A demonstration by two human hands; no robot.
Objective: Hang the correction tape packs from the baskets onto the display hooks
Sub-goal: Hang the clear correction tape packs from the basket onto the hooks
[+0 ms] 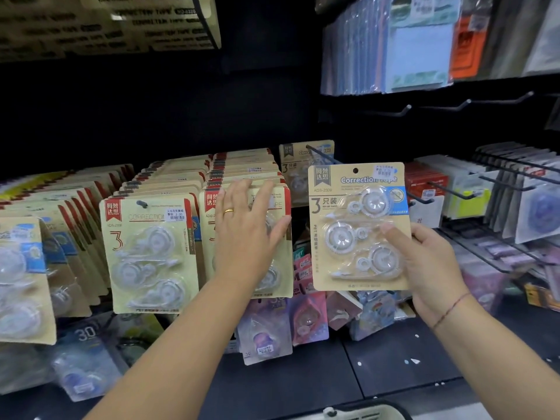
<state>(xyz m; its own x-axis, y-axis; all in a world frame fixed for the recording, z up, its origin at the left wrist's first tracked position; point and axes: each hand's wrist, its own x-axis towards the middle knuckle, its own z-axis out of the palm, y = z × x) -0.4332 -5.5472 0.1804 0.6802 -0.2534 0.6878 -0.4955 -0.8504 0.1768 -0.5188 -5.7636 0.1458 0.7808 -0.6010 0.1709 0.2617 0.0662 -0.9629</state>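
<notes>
Both hands are up at the display. The right hand (424, 262) grips a correction tape pack (359, 225) by its right edge, thumb curled onto the front and fingers out of sight behind the card. The pack is in the air in front of the shelf, just right of the hanging rows. It stands upright, long axis vertical, printed face toward the camera and hang hole (355, 170) at the top. Its card reads "Correction Tape" (a price sticker covers part of the second word), "ADS-2309" and a large "3" beside a blue panel. Three clear dispensers sit stacked in the blister.

Behind its upper left corner a display hook (321, 154) juts out of one matching pack.

The left hand (245, 225) lies flat, fingers straight and spread, on the front pack (280, 204) of a full row, holding nothing. It wears a gold ring (228, 211). The right wrist carries a thin thread bracelet (451, 307).

Next row left, the front card (148, 253) shows a red banner, "CORRECTION", a red "3" and what may be "ADS-2308"; the print is too soft to be sure.

A pale basket (363, 413) edges in at the bottom.
</notes>
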